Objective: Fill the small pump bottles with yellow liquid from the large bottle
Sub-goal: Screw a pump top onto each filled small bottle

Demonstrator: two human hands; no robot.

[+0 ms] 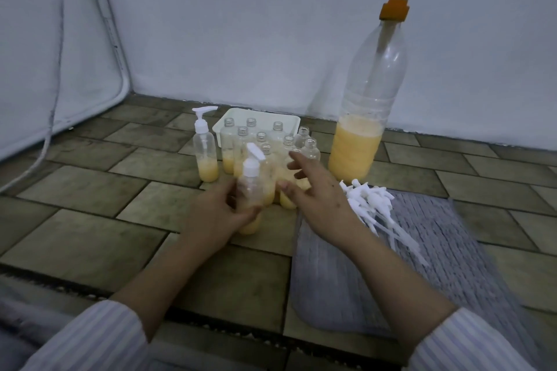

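Left hand [215, 214] grips a small pump bottle [251, 190] w/ white pump head on, fingers curled round its lower body; the hand covers part of it, and motion blur smears the outline. Yellow liquid shows in its bottom. It's held just above the tiled floor [90, 238], front of the bottle cluster.

Right hand [316, 196] hovers beside it, fingers spread wide, holding nothing; fingertips overlap the cluster, contact w/ any bottle can't be told.

Cluster of uncapped small bottles [262, 141] stands mid-floor, some w/ yellow in the base; front ones hidden behind both hands, count unclear. A white tray [232, 117] sits behind them; whether rear bottles stand in it or just in front can't be told.

One capped pump bottle [206, 153] stands apart at the cluster's left, yellow at the bottom.

Large bottle [364, 117] w/ orange pump stands right of the cluster, near the wall [241, 24], roughly a third full of yellow liquid.

Pile of loose white pump heads [373, 208] lies on a grey cloth [422, 265] at right, partly behind the right wrist; cloth's near-right corner runs out of view.

Open floor to the left and in front of the hands. Striped sleeves [90, 340] cut off at bottom edge.
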